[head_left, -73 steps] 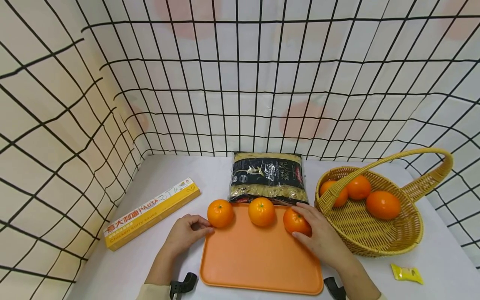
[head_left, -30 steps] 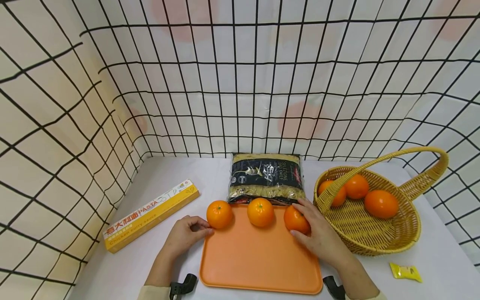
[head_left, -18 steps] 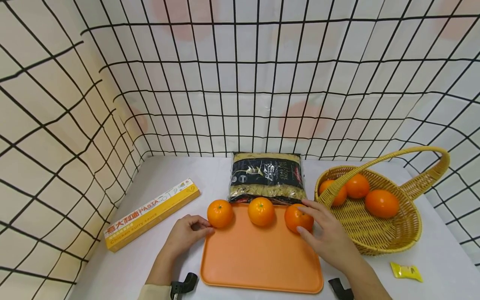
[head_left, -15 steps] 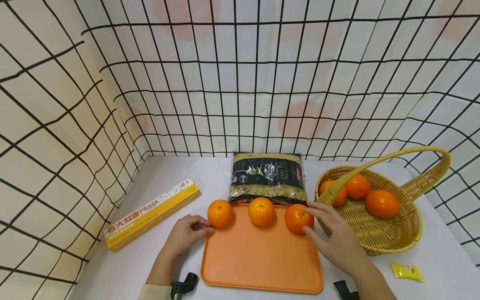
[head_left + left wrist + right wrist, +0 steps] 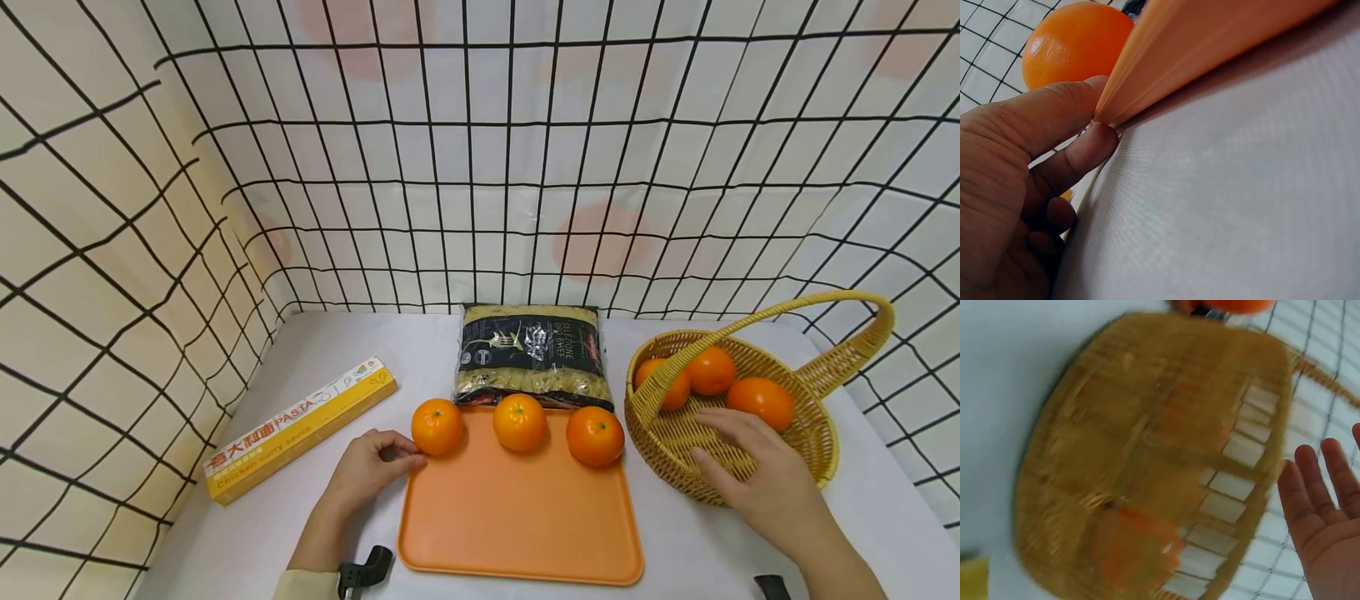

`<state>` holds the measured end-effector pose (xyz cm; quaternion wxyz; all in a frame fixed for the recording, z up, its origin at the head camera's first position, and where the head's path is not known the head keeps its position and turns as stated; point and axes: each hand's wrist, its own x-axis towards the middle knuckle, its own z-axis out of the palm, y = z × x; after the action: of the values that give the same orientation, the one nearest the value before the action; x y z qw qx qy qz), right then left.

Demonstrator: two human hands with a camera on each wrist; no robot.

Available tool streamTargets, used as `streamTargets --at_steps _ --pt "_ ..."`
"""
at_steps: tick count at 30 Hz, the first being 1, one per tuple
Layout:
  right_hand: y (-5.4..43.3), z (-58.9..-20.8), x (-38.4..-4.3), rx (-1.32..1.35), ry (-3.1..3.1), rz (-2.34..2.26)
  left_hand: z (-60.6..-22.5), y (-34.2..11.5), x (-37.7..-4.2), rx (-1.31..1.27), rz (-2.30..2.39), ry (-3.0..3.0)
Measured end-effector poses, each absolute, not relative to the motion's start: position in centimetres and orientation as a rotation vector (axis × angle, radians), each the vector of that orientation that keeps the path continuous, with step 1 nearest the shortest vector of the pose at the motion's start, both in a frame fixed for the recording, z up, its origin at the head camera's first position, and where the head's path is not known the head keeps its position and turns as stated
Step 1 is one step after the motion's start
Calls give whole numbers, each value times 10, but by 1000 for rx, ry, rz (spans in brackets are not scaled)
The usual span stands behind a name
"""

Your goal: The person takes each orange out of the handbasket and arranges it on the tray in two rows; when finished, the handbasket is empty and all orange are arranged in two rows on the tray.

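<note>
A: Where is the glossy, round, deep-orange fruit?

B: At the far right corner of the flat, rectangular orange tray, with nothing holding it. A moment ago the right hand had its fingers about it; now the two are well apart. I'd judge that fruit placed and let go.

A: And beside it on the tray?

B: A round, bright-orange fruit sits midway along the far edge, and a matching round fruit at the far left corner. That makes a row of three, none touching, so the row looks finished to me.

A: What about the left hand?

B: It hasn't shifted. Thumb and finger pinch the tray's rim near the left fruit, probably steadying it.

A: The right one?

B: It has swung over the straw-coloured woven basket, fingers extended, holding nothing. Whether it touches the basket, I can't tell. Three orange fruits lie inside, as they did before.

A: Farther out?

B: A transparent pasta bag with a black label lies just behind the tray, and a long yellow-and-white cardboard box slants off to the left.
</note>
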<state>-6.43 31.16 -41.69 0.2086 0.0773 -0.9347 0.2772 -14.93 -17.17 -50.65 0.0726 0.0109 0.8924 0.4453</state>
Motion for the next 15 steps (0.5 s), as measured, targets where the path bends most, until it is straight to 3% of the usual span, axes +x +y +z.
streamTargets --at_steps 7,15 --pt "365 -423 -80 -58 -2837 773 -507 -172 -149 39 1331 2695" --pt "400 -432 -96 -182 -2921 721 -509 -172 -150 39 1348 2686"
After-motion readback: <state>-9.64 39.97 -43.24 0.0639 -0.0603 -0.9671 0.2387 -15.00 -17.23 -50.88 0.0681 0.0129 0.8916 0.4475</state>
